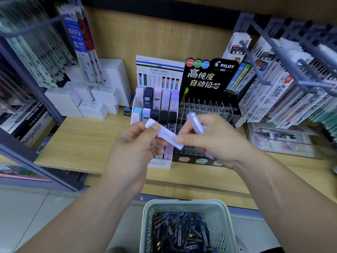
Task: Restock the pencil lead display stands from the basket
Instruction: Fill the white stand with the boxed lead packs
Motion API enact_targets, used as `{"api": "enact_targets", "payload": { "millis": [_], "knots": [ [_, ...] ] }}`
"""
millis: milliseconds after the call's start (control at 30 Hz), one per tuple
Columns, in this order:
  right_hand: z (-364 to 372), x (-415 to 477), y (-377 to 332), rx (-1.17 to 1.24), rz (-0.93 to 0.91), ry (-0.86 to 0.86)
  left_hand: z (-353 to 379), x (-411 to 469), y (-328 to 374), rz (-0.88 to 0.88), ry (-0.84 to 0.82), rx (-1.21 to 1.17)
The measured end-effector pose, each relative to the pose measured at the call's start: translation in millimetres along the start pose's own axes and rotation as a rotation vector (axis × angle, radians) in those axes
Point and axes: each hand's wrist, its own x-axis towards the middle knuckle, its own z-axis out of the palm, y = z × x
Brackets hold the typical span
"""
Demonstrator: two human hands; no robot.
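**Both hands hold lead cases over the stands**

Wooden shelf (82, 139) with a wood back panel, in a stationery shop; pale tiled floor (27, 216) below. Two stands sit side by side at the middle of the shelf: the Tombow stand (158, 73), with rows of pastel and dark cases, and the black Pilot stand (209, 77), with clear dividers in front.

The left hand (135, 143) grips a pale case (162, 133), tilted, in front of the Tombow stand. The right hand (209, 141) is curled round a second case (196, 123), and its forefinger touches the lower end of the pale case.

The basket (186, 203) is below the shelf's front edge, close to the person, and holds blue cases (182, 230).

White boxes (94, 101) are stacked at the back left. There is bare shelf from them to the front edge, left of the Tombow stand. On the right, refill packs (273, 99) crowd against the Pilot stand, with peg hooks (291, 57) jutting out above them.
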Motion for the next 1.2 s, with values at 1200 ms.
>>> {"api": "enact_targets", "payload": {
  "millis": [1200],
  "knots": [
    [12.9, 95.9, -22.4, -0.342, -0.472, 0.517, -24.9, 28.3, 14.5, -0.011, 0.044, 0.501]
  ]
}}
